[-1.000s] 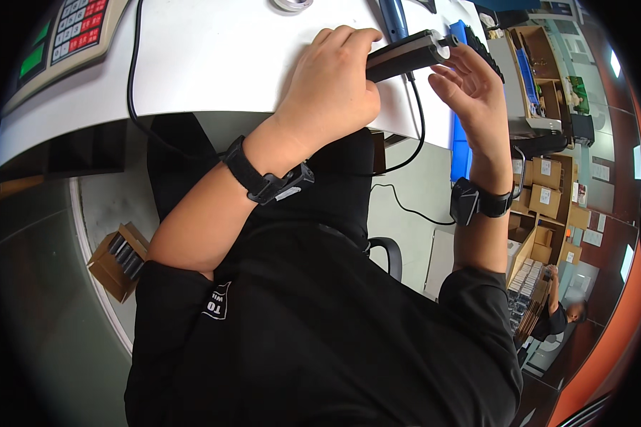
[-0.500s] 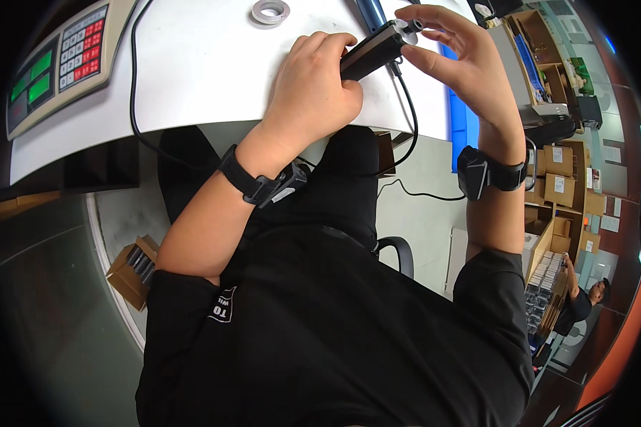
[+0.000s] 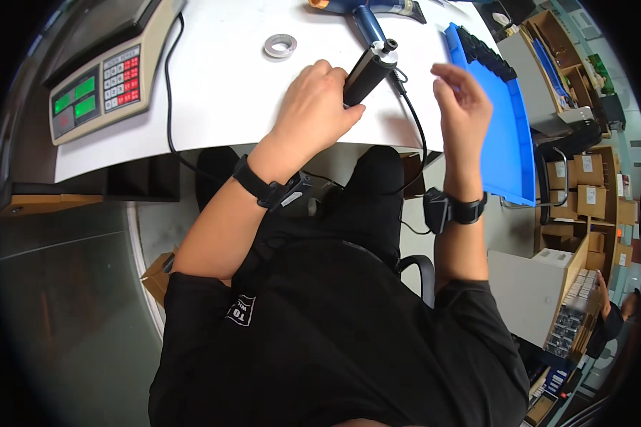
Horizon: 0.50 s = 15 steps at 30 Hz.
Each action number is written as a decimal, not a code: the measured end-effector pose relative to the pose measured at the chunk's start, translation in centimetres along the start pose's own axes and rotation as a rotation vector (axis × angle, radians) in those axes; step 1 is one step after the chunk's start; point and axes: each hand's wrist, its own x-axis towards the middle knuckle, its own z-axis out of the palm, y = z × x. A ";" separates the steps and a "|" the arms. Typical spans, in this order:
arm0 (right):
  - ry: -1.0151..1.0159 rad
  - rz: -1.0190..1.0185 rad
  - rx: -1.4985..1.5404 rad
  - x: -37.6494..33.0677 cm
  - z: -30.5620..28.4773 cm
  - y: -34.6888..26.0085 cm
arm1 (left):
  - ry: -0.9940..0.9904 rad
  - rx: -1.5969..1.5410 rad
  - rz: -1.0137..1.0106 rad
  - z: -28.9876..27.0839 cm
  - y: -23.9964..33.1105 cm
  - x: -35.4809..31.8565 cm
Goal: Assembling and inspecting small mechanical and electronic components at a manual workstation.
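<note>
Beside the blue tray [image 3: 509, 135] on the white table [image 3: 221, 92], I see my left hand [image 3: 313, 110] clenched on the black cylindrical tool [image 3: 367, 71], while my right hand [image 3: 463, 107], touching its tip a moment ago, now hovers released.

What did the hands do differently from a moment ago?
The right hand let go of the black cylinder's tip and now hangs open beside it. The left hand kept its hold on the cylinder. The tape ring and scale stayed put on the white table.
</note>
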 end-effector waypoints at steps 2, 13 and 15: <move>0.141 0.087 -0.038 -1.2 0.4 2.0 | -0.023 0.037 -0.018 -0.4 0.2 0.5; 0.245 0.280 0.214 -3.4 1.0 6.5 | -0.035 -0.235 -0.215 -7.5 0.1 2.2; 0.230 0.266 0.217 -3.5 0.7 6.5 | 0.051 -0.190 -0.235 -12.3 -0.6 3.2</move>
